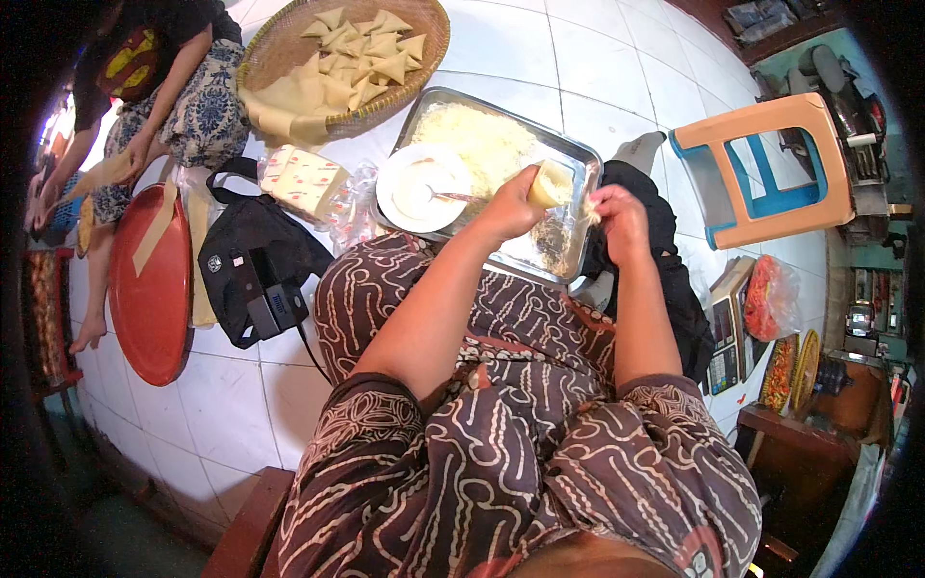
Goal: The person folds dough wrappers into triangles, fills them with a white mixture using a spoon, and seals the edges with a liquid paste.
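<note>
My left hand grips a pastry-wrapper cone whose open end shows pale shredded filling. To its right, my right hand pinches a small bit of pale shreds between the fingertips. Both hands are over the right part of a rectangular metal tray. Pale shreds lie heaped in the tray's far part, and a darker shredded filling lies near its right front corner. A white bowl with white paste and a spoon rests on the tray's left side.
A woven basket holds folded triangular pastries and wrapper sheets. Nearby are a wrapped block pack, a black bag and a red oval tray. A person at left handles a wrapper sheet. An orange-and-blue stool and a scale are at right.
</note>
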`<state>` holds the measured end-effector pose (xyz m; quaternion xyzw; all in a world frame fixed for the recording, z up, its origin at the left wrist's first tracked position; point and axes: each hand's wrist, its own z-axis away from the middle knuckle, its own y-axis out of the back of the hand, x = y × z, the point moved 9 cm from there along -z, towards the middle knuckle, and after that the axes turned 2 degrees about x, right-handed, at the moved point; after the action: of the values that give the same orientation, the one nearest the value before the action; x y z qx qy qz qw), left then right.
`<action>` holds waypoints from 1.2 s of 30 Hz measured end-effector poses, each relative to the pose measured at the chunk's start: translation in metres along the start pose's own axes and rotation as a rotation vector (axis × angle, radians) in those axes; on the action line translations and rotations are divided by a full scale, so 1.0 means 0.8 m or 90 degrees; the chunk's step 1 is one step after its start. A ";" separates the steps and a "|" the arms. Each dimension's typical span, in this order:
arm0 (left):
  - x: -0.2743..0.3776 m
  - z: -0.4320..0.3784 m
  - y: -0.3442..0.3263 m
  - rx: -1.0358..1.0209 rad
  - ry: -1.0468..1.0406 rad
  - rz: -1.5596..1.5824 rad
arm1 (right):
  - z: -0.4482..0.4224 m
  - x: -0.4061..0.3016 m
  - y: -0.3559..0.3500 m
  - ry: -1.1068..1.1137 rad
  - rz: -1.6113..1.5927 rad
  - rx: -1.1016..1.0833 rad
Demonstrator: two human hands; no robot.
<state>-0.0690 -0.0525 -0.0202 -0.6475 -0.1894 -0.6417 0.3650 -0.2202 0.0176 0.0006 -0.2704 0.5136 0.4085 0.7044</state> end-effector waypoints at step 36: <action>0.011 0.025 -0.038 -0.175 0.161 0.255 | 0.048 -0.068 -0.074 0.272 0.260 -0.171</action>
<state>-0.0756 -0.0199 -0.0032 -0.6304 0.0787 -0.6519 0.4139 -0.1577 0.0009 0.0625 -0.3321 0.6348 0.5394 0.4426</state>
